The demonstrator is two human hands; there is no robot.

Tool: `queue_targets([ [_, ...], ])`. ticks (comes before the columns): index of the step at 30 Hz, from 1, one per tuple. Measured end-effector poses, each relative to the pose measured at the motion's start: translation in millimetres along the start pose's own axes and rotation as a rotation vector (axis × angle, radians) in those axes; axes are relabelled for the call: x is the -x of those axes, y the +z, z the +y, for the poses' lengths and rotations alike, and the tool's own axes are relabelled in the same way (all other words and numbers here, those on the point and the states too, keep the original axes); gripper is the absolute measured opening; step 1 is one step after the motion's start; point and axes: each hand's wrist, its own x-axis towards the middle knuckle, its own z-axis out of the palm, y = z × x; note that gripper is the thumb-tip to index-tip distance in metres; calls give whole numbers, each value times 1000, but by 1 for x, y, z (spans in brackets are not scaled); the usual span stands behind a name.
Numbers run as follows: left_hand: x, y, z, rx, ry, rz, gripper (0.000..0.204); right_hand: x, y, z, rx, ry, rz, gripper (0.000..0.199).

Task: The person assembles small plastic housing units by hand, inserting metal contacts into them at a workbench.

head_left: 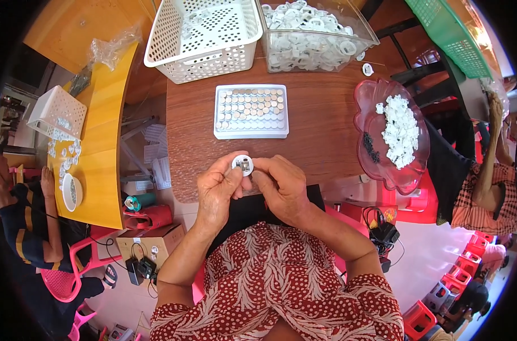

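Just over the near edge of the brown table (pixel 321 113), my left hand (pixel 217 184) pinches a small white round plastic casing (pixel 243 165). Dark and metallic bits show in the casing's middle. My right hand (pixel 282 184) is closed, its thumb and forefinger together at the casing's right edge; whatever lies between those fingertips is hidden. Beyond my hands lies a pale plastic tray (pixel 251 135) of round silvery button cells (pixel 252 108). Its upper rows are mostly filled, and the lower pockets hold no cells.
A white perforated basket (pixel 213 63) and a clear bin (pixel 315 48) of white plastic parts stand at the back. On the right, a pink-red scalloped dish (pixel 403 177) holds white pieces and small black ones. People sit on both sides, one at a yellow table (pixel 102 125).
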Motion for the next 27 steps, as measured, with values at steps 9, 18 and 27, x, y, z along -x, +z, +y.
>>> queue_targets([
  [9, 1, 4, 6, 179, -127, 2, 29, 1, 0, 1, 90, -93, 12, 19],
  [18, 0, 1, 5, 199, -123, 3, 31, -3, 0, 3, 194, -194, 47, 24],
  [27, 4, 4, 4, 90, -58, 26, 30, 0, 1, 2, 444, -384, -46, 38],
])
